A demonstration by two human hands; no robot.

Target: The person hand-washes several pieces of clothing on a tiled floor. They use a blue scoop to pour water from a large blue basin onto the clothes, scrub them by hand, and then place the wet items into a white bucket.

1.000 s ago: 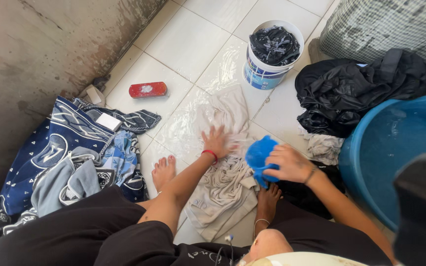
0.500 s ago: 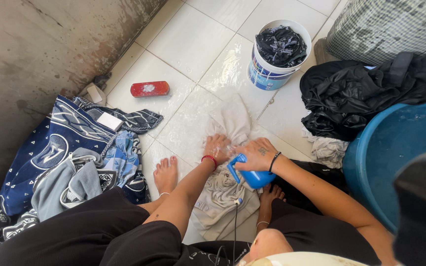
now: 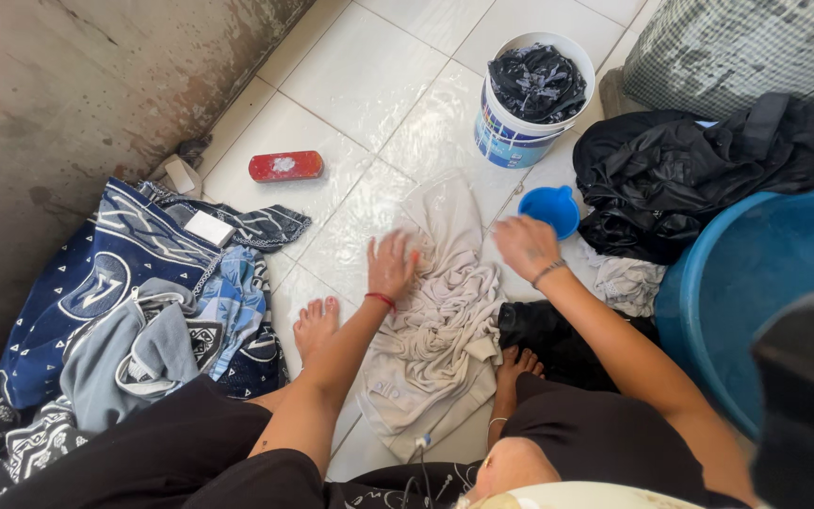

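We see a wet, crumpled beige cloth [image 3: 445,302] of soft matt fabric lying on glossy white floor tiles [image 3: 360,75], which shine with water around it. Our left hand [image 3: 390,266] presses its damp folds; our right hand [image 3: 525,247] hovers just beside it. Just past the cloth sits a small blue scoop [image 3: 550,207] of smooth plastic, and beyond that a white plastic bucket [image 3: 520,132] with dark wet fabric. Left of the cloth lies a patterned blue textile [image 3: 105,283], matt and woven, below a rough, stained concrete wall [image 3: 68,94].
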